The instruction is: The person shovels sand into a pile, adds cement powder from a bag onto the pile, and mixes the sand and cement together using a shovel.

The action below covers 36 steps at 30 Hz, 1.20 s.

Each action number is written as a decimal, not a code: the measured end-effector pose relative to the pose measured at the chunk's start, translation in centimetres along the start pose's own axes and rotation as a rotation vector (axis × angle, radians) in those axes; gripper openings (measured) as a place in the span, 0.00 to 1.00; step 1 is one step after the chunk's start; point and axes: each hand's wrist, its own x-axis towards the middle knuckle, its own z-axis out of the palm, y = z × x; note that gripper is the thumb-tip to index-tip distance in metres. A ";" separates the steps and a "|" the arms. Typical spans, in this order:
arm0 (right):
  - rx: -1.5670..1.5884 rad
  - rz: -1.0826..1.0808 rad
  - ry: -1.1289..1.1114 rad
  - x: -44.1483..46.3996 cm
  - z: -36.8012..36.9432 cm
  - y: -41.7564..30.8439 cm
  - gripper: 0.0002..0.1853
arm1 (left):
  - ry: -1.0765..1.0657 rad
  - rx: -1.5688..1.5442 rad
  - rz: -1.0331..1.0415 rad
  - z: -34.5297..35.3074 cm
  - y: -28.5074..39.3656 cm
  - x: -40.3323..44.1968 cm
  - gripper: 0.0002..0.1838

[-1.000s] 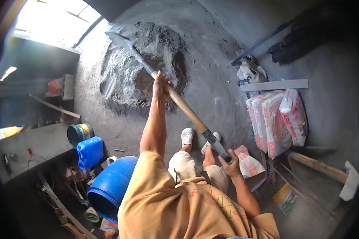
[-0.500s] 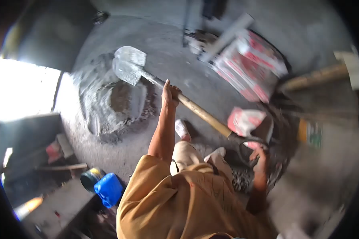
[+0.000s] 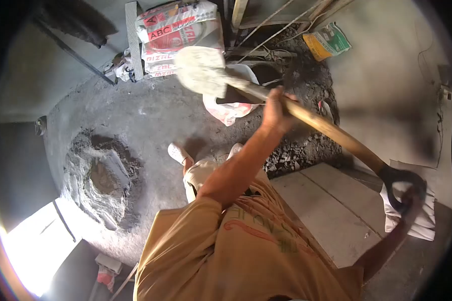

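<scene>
A long-handled shovel [image 3: 331,128] is held slantwise across the view. Its blade [image 3: 201,70], coated in pale grey, hangs in the air at the upper middle, in front of stacked bags. My left hand [image 3: 277,110] wraps around the wooden shaft close to the blade end. At the far right, my right hand [image 3: 412,198] is closed on the black D-shaped grip; it is dark and slightly blurred. Beneath the blade stands an opened white and red bag [image 3: 228,113]. On the floor to the left lies a ring-shaped mound of grey powder [image 3: 75,175].
Printed cement bags [image 3: 155,52] are stacked against the back wall beside a grey board [image 3: 133,40]. Dark gravel [image 3: 306,150] lies along the right wall, near a yellow and green bag [image 3: 329,42]. Large flat panels [image 3: 326,210] rest on the floor at right.
My view and body have turned right. The shovel has swung from above the powder mound to over by the opened bag, with both hands still on it.
</scene>
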 end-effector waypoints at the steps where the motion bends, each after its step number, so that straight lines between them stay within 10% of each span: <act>1: -0.066 -0.053 0.027 -0.9 -2.9 -0.3 0.08 | -0.006 -0.017 -0.032 0.5 -2.7 0.9 0.11; 6: -0.228 -0.100 0.334 -4.0 -2.1 -5.9 0.09 | 0.072 -0.134 -0.169 0.7 -9.6 4.6 0.13; 9: -0.243 -0.137 0.069 -3.5 -1.2 -5.4 0.16 | 0.119 -0.171 -0.199 -0.6 -9.1 6.3 0.12; 15: -0.628 -0.101 0.127 0.5 17.2 -5.6 0.16 | 0.298 -0.132 -0.136 -9.4 -1.6 15.3 0.08; 22: -0.780 -0.277 -0.388 3.1 39.4 -9.2 0.16 | 0.480 0.121 -0.069 -20.9 6.5 23.3 0.10; 36: -0.697 0.027 -0.288 3.6 45.8 -5.0 0.13 | 0.561 0.325 -0.416 -29.9 8.3 26.6 0.12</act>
